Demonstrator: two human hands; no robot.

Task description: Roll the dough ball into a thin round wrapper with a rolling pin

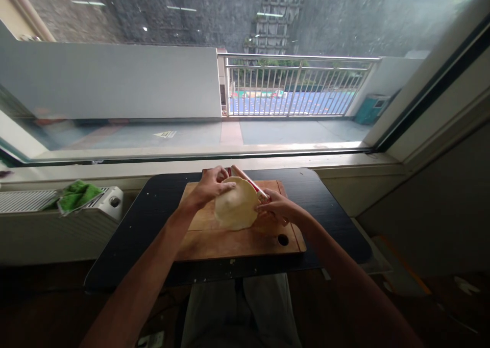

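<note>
A pale round sheet of dough [236, 207] is held up over a wooden cutting board [229, 241]. My left hand [210, 184] pinches its upper left edge with closed fingers. My right hand [276, 208] grips its right edge, fingers closed. A red and white thing [255, 185], partly hidden behind the dough and my hands, lies at the board's far side; I cannot make out what it is.
The board lies on a small black table [153, 220] set against a window sill [191, 164]. A white radiator [57, 205] with a green cloth [76, 195] on it stands to the left. The board has a round hole [283, 240] near its right corner.
</note>
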